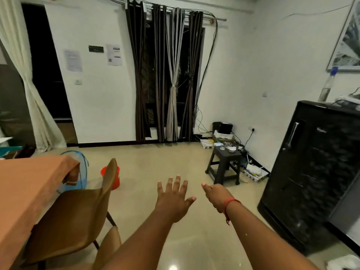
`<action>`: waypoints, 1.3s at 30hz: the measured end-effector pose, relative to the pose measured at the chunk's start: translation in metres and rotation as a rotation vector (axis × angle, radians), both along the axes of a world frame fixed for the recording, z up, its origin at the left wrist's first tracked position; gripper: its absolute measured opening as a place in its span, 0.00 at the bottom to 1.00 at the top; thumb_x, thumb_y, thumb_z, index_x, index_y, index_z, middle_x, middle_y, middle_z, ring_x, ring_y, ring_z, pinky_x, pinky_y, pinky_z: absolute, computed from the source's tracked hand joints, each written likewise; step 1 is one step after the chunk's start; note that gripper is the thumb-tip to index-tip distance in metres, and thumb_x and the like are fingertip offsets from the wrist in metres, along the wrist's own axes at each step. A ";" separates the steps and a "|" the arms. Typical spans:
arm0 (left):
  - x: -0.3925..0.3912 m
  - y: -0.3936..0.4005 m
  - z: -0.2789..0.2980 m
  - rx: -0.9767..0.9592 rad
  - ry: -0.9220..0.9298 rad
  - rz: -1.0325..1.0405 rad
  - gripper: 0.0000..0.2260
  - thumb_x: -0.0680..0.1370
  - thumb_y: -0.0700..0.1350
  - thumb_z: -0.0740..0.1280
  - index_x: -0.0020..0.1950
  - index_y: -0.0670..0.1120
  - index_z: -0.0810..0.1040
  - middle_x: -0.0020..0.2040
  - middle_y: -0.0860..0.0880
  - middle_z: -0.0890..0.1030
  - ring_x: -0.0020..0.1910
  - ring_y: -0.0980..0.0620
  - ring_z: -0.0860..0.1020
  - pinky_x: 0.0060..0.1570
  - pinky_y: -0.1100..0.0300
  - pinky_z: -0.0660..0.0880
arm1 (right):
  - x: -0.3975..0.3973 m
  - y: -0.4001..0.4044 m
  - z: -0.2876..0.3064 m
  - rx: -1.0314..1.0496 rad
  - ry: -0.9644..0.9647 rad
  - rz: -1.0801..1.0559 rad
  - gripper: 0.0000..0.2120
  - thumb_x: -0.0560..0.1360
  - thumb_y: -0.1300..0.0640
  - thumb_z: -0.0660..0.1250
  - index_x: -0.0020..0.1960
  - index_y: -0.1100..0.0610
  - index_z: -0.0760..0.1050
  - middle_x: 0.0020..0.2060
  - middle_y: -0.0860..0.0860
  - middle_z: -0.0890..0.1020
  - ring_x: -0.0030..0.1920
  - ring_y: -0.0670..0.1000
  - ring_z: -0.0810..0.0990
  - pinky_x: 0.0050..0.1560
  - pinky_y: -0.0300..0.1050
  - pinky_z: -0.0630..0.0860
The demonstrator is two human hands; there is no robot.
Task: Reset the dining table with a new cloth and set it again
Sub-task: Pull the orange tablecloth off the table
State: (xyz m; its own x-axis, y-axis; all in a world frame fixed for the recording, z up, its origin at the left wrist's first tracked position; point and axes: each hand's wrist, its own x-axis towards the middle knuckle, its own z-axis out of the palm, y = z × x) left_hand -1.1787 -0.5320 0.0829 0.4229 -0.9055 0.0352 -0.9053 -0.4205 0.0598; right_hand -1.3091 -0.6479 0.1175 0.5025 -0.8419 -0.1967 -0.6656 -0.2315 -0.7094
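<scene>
The dining table (21, 184) stands at the left edge under an orange-brown cloth whose far corner hangs down. Both my arms reach out over the bare floor, away from the table. My left hand (172, 198) is open with its fingers spread and holds nothing. My right hand (216, 194) is turned edge-on, fingers loosely extended, with a red thread at the wrist; it holds nothing. A small dark stool (224, 164) at the back right carries glasses and small dishes (228, 148).
A brown chair (78, 217) stands against the table's near side. Behind it are a red bucket (116, 177) and a blue mesh basket (82, 172). A black fridge (315, 172) fills the right. Cables and boxes lie in the far right corner.
</scene>
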 end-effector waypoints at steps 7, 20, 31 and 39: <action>0.036 -0.102 -0.018 -0.062 0.005 0.034 0.34 0.80 0.68 0.40 0.81 0.53 0.42 0.82 0.47 0.40 0.80 0.43 0.40 0.74 0.33 0.39 | 0.038 -0.093 -0.015 -0.056 0.007 0.037 0.25 0.80 0.39 0.56 0.35 0.57 0.72 0.29 0.51 0.72 0.30 0.50 0.70 0.36 0.44 0.67; 0.247 -0.314 -0.030 -0.022 0.025 0.126 0.34 0.80 0.68 0.42 0.81 0.52 0.44 0.82 0.47 0.42 0.80 0.42 0.42 0.74 0.33 0.39 | 0.257 -0.330 -0.031 0.027 0.020 0.123 0.26 0.80 0.38 0.57 0.38 0.59 0.76 0.30 0.54 0.75 0.28 0.53 0.70 0.30 0.43 0.66; 0.489 -0.411 -0.082 0.071 0.076 0.465 0.35 0.79 0.69 0.40 0.81 0.53 0.43 0.82 0.46 0.42 0.80 0.41 0.42 0.74 0.33 0.39 | 0.529 -0.491 -0.095 0.412 -0.006 0.358 0.23 0.81 0.40 0.58 0.36 0.56 0.69 0.24 0.49 0.64 0.22 0.48 0.58 0.26 0.38 0.55; 0.695 -0.407 -0.122 0.086 0.127 0.787 0.33 0.81 0.67 0.45 0.81 0.52 0.47 0.82 0.45 0.46 0.80 0.40 0.46 0.73 0.32 0.44 | 0.802 -0.511 -0.128 0.660 0.091 0.599 0.20 0.81 0.44 0.59 0.37 0.57 0.67 0.29 0.51 0.65 0.26 0.47 0.59 0.24 0.36 0.55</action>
State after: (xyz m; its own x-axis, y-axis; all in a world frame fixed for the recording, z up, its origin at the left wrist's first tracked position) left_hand -0.4836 -0.9392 -0.0395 0.9345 -0.3376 -0.1123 -0.3301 -0.9405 0.0806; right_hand -0.5074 -1.1588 -0.0105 0.7803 -0.1444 -0.6085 -0.6243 -0.1215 -0.7717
